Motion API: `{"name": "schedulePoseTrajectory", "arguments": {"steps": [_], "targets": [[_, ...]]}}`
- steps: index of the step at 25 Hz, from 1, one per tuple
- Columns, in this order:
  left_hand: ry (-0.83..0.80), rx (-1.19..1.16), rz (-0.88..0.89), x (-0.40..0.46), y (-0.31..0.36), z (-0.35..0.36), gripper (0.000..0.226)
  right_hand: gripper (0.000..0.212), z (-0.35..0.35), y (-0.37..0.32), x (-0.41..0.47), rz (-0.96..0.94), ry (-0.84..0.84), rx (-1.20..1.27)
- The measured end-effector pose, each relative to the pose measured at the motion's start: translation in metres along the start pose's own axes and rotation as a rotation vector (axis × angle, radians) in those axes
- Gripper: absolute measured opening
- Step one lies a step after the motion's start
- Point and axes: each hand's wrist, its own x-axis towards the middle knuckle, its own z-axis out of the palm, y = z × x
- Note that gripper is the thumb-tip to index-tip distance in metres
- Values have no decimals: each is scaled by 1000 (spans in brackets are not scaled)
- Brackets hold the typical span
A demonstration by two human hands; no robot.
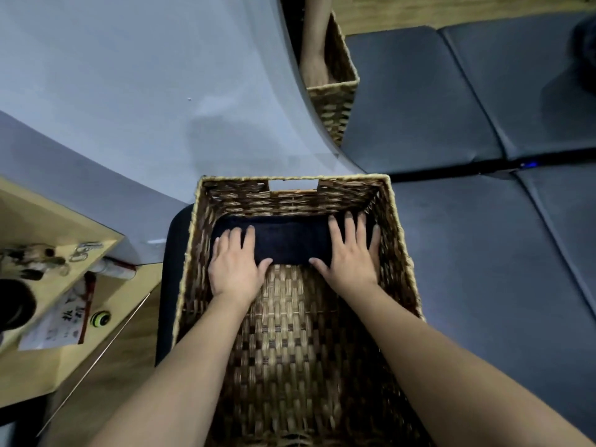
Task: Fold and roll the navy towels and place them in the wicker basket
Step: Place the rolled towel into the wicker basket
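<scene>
- The wicker basket (398, 240) sits at the middle of the view, its handle slot on the far wall.
- A rolled navy towel (292, 241) lies across the basket floor, tight against that far wall.
- The left hand (237, 264) rests flat on the towel's left end, fingers spread and straight, thumb at the towel's near edge.
- The right hand (351, 253) rests flat on the towel's right end, fingers spread and reaching toward the basket's right wall, thumb at the near edge.
- Both forearms reach in over the basket's near rim; the woven floor between them is bare.
- Behind the basket and to its left stretches a pale grey surface (135, 91).
- To the basket's right and behind it lie dark grey cushions (483, 253).
- A second, narrower wicker basket (338, 101) stands well behind the main one, at the edge of the grey surface; part of another person's limb (314, 46) shows just beside it.
- Left of the basket is a wooden shelf (48, 359) holding keys (85, 250), a dark round object (14, 304), a printed packet (61, 321) and a small yellow-and-black round thing (100, 318).
- Something dark shows just beside the basket's left wall; I cannot tell what it is.
</scene>
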Motion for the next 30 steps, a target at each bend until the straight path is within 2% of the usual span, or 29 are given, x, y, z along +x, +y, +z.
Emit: {"name": "schedulePoseTrajectory", "arguments": {"steps": [5,11,13,18,22,25,30], "targets": [[-58,-88,-31,9,-4,3,74,96,0,5,24,-60,-122,71],[-301,-183,-65,14,-5,-29,75,90,-34,5,24,-120,-246,6],[-352,-174,-20,14,-1,-45,74,85,-41,5,12,-137,-259,13],[-218,-106,195,10,31,-119,72,69,-79,14,-21,-150,-223,171],[-68,-39,237,10,61,-176,76,58,-146,22,-21,-333,-59,244],[19,0,264,8,79,-203,75,59,-193,33,-24,-374,107,174],[75,-20,333,-2,128,-222,67,62,-207,80,-49,-311,150,89]]}}
